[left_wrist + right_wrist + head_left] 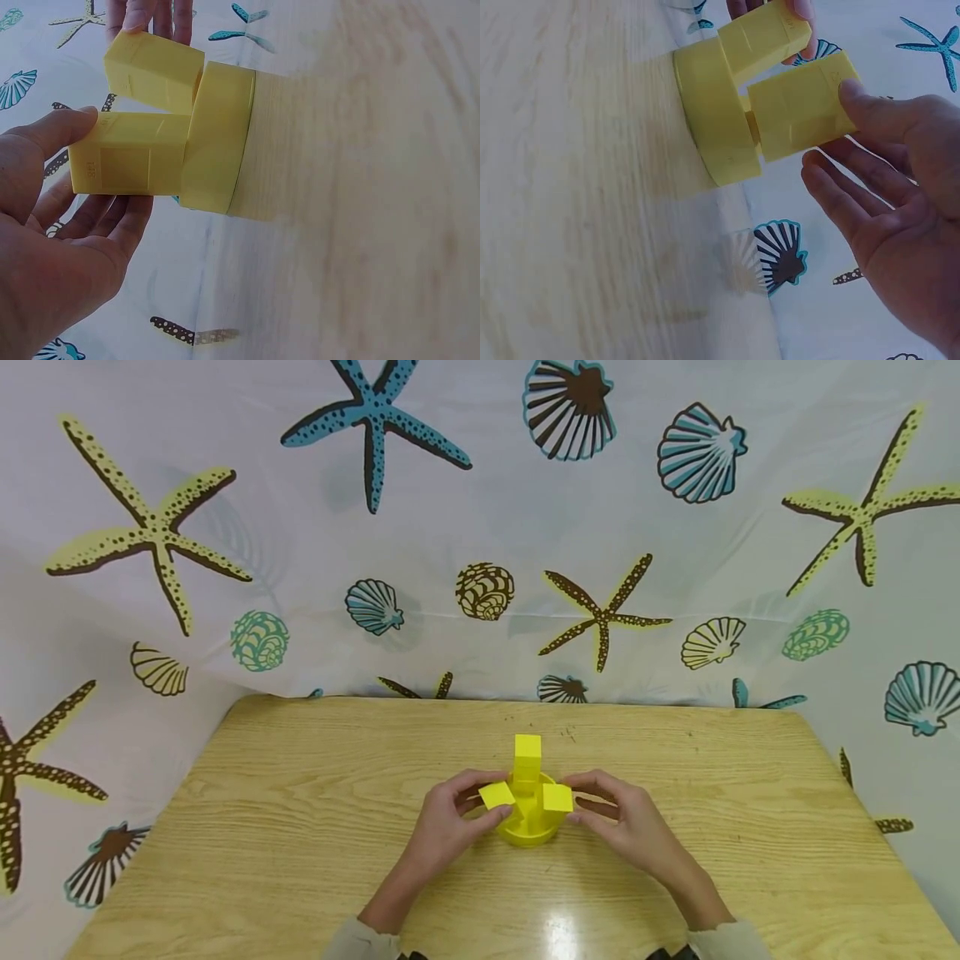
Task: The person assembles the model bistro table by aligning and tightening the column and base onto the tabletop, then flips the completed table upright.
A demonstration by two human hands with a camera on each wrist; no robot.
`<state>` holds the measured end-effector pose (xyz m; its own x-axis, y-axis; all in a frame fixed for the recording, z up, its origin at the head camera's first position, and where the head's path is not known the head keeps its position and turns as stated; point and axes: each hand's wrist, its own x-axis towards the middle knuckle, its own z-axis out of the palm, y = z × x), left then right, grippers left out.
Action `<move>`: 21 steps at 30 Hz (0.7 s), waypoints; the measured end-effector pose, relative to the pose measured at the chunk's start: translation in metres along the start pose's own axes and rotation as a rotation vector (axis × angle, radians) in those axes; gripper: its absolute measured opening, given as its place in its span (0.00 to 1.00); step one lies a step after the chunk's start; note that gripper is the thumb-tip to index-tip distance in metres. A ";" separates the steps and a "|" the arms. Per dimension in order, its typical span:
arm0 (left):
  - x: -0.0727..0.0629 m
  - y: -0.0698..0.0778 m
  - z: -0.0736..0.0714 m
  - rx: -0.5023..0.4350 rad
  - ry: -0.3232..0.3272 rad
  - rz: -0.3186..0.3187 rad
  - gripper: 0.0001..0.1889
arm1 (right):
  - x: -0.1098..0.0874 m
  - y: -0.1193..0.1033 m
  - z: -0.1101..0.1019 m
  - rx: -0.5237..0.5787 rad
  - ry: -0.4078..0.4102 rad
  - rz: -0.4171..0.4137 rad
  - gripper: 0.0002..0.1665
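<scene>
A round yellow plastic holder [527, 838] sits on the table, with three yellow rectangular boxes rising from it. The fingers and thumb of my left hand [447, 817] pinch the left box [497, 794], which leans outward. On the other side, my right hand [633, 822] grips the right box [557, 797] between thumb and fingers. The back box [528, 752] stands upright, touched by neither hand. In the right wrist view, a narrow gap shows between the right box [802, 109] and the holder's rim [716, 112]. How the boxes' lower ends sit inside is hidden.
The holder stands near the middle of a light wooden table [315, 827]. A white curtain [450, 527] printed with starfish and shells hangs behind the table's back edge and along both sides.
</scene>
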<state>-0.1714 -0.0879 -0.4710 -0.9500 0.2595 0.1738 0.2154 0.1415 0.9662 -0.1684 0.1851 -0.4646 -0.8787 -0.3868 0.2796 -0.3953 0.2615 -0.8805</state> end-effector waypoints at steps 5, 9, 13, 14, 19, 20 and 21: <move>0.000 0.000 -0.001 0.002 -0.006 0.003 0.21 | 0.001 0.001 0.008 -0.030 0.046 -0.005 0.19; 0.001 0.000 -0.001 -0.005 -0.012 0.002 0.21 | 0.003 0.001 0.013 -0.082 0.080 -0.036 0.23; 0.001 0.000 -0.001 -0.009 -0.016 0.004 0.21 | 0.005 0.000 0.016 -0.141 0.055 -0.077 0.28; 0.001 0.000 -0.001 -0.010 -0.016 0.005 0.21 | 0.006 0.000 0.017 -0.154 0.042 -0.081 0.30; 0.001 -0.001 -0.001 -0.008 -0.013 0.005 0.21 | 0.006 0.001 0.020 -0.194 0.007 -0.073 0.31; 0.001 -0.001 -0.001 -0.005 -0.012 0.005 0.21 | 0.006 0.001 0.020 -0.194 0.010 -0.069 0.31; 0.001 -0.002 -0.001 -0.002 -0.012 0.006 0.21 | 0.006 0.001 0.020 -0.196 0.013 -0.065 0.31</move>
<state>-0.1726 -0.0887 -0.4725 -0.9459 0.2717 0.1774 0.2206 0.1375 0.9656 -0.1689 0.1653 -0.4714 -0.8527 -0.3972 0.3393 -0.4945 0.4041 -0.7696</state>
